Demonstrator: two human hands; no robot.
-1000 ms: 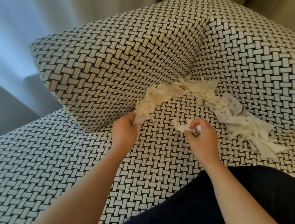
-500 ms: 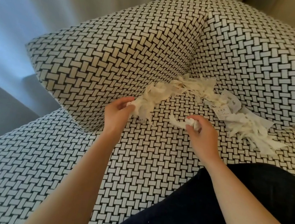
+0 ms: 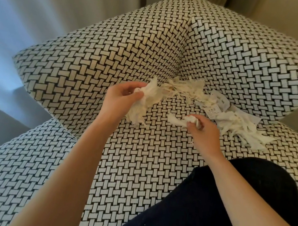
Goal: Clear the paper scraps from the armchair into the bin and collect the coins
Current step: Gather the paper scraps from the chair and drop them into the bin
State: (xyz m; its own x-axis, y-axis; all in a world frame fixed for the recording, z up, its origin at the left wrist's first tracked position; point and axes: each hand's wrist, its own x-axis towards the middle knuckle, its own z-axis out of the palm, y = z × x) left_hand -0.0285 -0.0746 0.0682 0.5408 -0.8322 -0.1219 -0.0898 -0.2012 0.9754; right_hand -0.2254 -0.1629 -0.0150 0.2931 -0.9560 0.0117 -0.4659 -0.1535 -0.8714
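Seen from the head view, the left hand [image 3: 121, 98] curls round a fistful of paper scraps [image 3: 145, 103] hanging over the armchair [image 3: 137, 167] seat. The right hand [image 3: 204, 134] pinches a smaller wad [image 3: 184, 120]. The scraps look light, soft and loose, best bunched together from underneath. The remaining heap [image 3: 237, 123] lies along the back corner, just beyond both hands.

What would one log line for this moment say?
stage: gathering scraps | left hand: grips paper clump | right hand: pinches small scrap | loose scraps: on armchair seat | bin: not in view
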